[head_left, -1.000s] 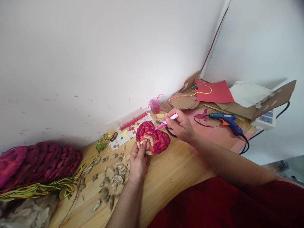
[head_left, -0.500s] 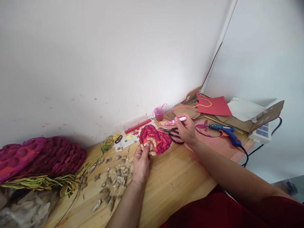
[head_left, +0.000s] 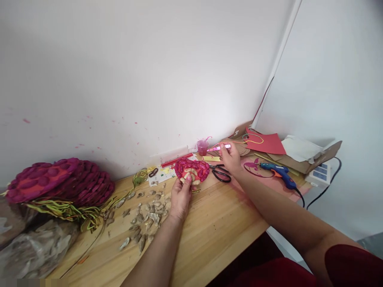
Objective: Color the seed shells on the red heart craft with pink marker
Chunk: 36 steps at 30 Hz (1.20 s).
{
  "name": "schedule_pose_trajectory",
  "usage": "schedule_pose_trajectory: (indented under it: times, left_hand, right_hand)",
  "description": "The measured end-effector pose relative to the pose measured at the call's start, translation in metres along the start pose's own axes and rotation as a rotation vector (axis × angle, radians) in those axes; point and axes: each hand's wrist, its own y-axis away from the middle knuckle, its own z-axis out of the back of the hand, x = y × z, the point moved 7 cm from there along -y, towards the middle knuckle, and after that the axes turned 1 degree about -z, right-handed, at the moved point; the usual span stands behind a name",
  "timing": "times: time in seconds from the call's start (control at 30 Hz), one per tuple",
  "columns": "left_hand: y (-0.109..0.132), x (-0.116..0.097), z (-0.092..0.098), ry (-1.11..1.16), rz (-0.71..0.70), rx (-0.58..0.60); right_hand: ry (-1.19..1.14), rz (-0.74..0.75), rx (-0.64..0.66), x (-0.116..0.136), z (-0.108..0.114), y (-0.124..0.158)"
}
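From where I stand, the left hand (head_left: 180,197) has its grip pinched on a red disc (head_left: 192,164) tilted above the tabletop (head_left: 215,223), thumb over the pale peanuts (head_left: 195,182), perhaps to spare the pink-coated ones (head_left: 204,170). The right hand (head_left: 232,158) closes its grip round a white-handled brush (head_left: 220,148), seemingly well back for clean fingers. The brush lies lengthwise nearly level, tip leftward at a cup (head_left: 202,149); contact I can't judge. Scissors (head_left: 221,174) lie near the disc; shells (head_left: 154,217) scatter leftward.
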Motion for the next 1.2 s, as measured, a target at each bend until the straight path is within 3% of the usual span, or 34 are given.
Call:
schedule_pose_trajectory:
  times: [0.2, 0.33, 0.73, 1.2]
  left_hand:
    - [-0.002, 0.001, 0.000, -0.045, -0.031, 0.028]
    - [-0.003, 0.004, 0.000, -0.080, -0.032, 0.055]
    - [-0.004, 0.007, -0.002, -0.088, -0.059, 0.094]
    - [-0.002, 0.003, -0.002, -0.124, -0.058, 0.088]
  right_hand:
    - [0.315, 0.062, 0.016, 0.035, -0.020, -0.061]
    - [0.533, 0.042, 0.119, 0.037, -0.041, -0.080]
    - [1.045, -0.088, 0.500, 0.007, -0.080, -0.090]
    - [1.141, -0.003, 0.609, 0.011, -0.095, -0.086]
